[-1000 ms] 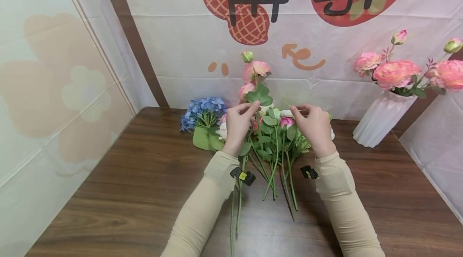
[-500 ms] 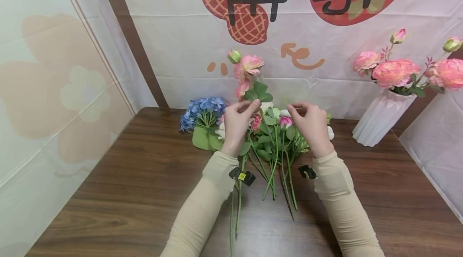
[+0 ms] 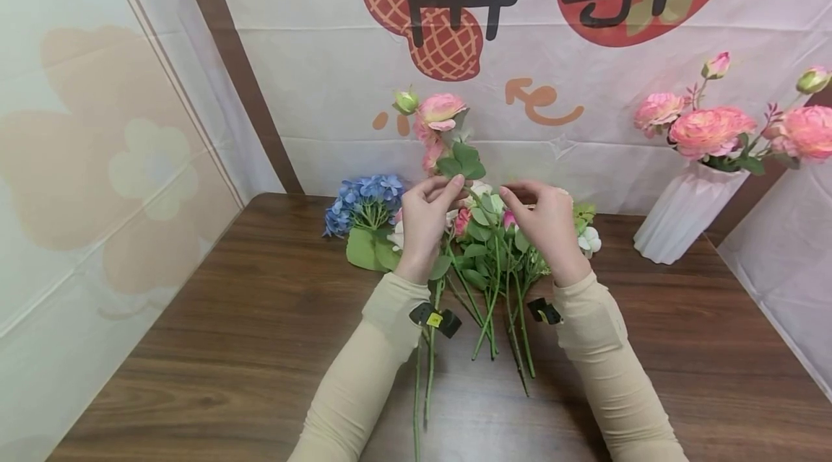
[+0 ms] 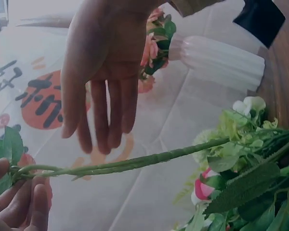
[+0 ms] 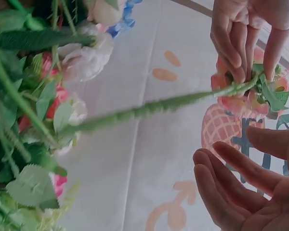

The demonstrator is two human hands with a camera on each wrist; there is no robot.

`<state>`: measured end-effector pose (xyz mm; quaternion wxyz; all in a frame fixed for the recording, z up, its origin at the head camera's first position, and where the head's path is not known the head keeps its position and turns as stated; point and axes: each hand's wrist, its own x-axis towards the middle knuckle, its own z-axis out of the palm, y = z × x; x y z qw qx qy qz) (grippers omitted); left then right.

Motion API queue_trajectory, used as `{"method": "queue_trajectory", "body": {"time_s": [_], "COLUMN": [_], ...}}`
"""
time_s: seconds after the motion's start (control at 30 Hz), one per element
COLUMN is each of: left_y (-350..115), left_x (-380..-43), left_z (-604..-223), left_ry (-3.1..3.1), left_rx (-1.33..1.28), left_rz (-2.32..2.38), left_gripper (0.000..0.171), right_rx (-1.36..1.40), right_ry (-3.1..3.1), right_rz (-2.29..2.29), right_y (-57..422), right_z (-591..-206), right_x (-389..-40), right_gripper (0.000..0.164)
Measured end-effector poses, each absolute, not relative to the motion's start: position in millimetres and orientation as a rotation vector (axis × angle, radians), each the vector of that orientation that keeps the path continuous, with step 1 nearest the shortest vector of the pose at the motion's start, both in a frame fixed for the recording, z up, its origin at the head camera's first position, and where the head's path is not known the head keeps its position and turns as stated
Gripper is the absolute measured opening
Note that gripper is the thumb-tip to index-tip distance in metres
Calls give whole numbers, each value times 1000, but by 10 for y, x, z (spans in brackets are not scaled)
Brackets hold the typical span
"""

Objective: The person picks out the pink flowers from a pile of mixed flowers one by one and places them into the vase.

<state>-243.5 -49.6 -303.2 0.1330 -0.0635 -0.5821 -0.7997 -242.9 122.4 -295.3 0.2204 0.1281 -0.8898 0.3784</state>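
My left hand (image 3: 422,231) pinches the stem (image 4: 149,158) of a flower spray, just under its green leaves (image 3: 463,160). The spray carries layered pink blooms (image 3: 440,110) and a green bud (image 3: 406,101), raised above the other flowers. Slightly right of the stem is my right hand (image 3: 547,227), its fingers relaxed and nothing between them; the right wrist view shows those fingers (image 5: 231,183) apart from the stem. Below both hands, loose flowers with pink and white heads and green stems (image 3: 513,336) lie on the brown table (image 3: 260,375).
A blue hydrangea (image 3: 369,195) with a broad leaf lies left of the pile. At the back right a white ribbed vase (image 3: 682,220) holds several pink flowers (image 3: 713,133). Behind the table hangs a printed cloth (image 3: 312,65).
The pink spray has shifted and tilted left, its bud turning further out. My right hand has moved left, closer to the stem, uncovering a white flower at the pile's right. My left hand keeps its pinch.
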Motion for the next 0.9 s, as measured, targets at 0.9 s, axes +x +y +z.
{"method": "queue_trajectory", "body": {"time_s": [0.9], "left_y": [-359], "left_x": [-2385], "left_z": [-3014], "left_ry": [-1523], "left_rx": [-211], "left_rz": [-2499], "left_gripper": [23], "right_rx": [526], "right_ry": [-2420], "right_rz": [1069], "right_y": [1141], "right_z": [-2902], "right_x": [-2357], "right_gripper": [27]}}
